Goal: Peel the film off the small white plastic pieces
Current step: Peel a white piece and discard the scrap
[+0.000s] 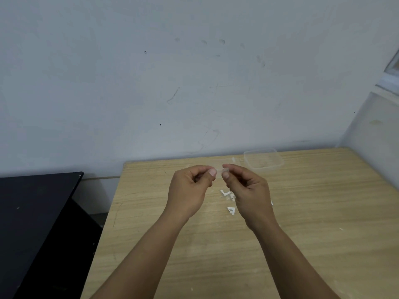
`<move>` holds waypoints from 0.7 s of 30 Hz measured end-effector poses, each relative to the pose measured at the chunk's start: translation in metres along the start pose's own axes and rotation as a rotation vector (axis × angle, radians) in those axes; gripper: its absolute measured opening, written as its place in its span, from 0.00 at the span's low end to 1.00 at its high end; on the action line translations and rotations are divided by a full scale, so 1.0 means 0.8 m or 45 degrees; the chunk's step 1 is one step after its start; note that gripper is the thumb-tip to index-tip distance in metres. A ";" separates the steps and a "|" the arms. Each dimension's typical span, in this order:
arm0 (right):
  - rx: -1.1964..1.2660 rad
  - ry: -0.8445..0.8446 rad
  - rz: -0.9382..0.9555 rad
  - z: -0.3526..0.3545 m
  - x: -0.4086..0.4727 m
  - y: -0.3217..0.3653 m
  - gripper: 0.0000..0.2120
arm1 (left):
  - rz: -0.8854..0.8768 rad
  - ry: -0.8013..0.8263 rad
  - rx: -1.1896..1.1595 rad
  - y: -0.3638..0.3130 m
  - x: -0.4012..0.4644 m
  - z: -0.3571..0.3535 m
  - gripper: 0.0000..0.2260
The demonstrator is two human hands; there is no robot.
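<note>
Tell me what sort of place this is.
Probably a plain workroom or back-room bench, not a home kitchen: a bare wooden table pushed into the corner of a scuffed, marked wall, with a clear plastic tub and white pieces on it.

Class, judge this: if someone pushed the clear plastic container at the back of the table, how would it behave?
The clear container looks thin-walled and seems empty, so probably light. It sits low and wide on the smooth wooden table, so it would likely slide, not tip.

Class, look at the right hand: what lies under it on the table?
Under the right hand, white pieces lie on the table, another nearer the wrist. The hand covers part of the cluster, so any more beneath it cannot be seen.
</note>
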State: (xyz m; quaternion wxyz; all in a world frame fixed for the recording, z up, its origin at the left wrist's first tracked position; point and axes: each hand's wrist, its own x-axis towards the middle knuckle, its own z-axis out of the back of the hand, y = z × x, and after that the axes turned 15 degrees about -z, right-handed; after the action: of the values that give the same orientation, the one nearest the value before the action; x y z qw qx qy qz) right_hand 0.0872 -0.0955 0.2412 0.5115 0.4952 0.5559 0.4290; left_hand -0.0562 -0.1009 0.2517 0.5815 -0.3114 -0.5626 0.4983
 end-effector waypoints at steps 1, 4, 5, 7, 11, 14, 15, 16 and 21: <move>-0.005 -0.040 0.003 0.001 0.001 0.000 0.06 | -0.010 0.034 0.013 -0.001 -0.001 -0.001 0.04; -0.017 -0.058 -0.009 0.003 0.002 0.000 0.04 | -0.020 0.105 0.033 0.000 -0.003 -0.003 0.05; -0.006 -0.049 -0.014 0.003 0.002 0.001 0.04 | -0.030 0.114 0.035 0.001 -0.003 -0.004 0.05; -0.010 -0.039 -0.017 0.004 0.001 0.002 0.05 | -0.067 0.122 0.067 0.003 -0.003 -0.004 0.05; -0.001 -0.042 -0.022 0.004 0.000 0.000 0.05 | -0.120 0.065 0.103 0.005 -0.003 -0.008 0.04; 0.046 -0.046 -0.037 0.003 0.000 0.000 0.05 | -0.124 0.000 0.050 0.003 -0.002 -0.011 0.08; 0.053 -0.041 -0.051 0.003 0.000 0.000 0.07 | -0.121 -0.022 0.009 0.002 -0.002 -0.012 0.09; 0.051 -0.034 -0.066 0.003 0.000 0.000 0.09 | -0.121 -0.041 -0.028 0.001 -0.001 -0.012 0.09; 0.046 -0.015 -0.112 0.004 0.000 -0.002 0.08 | -0.136 -0.048 -0.056 -0.002 -0.001 -0.010 0.07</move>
State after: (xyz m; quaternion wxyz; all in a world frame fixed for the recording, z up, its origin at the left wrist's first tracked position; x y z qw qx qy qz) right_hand 0.0899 -0.0957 0.2394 0.5241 0.4820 0.5817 0.3933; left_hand -0.0477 -0.1006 0.2517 0.5895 -0.2841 -0.6003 0.4599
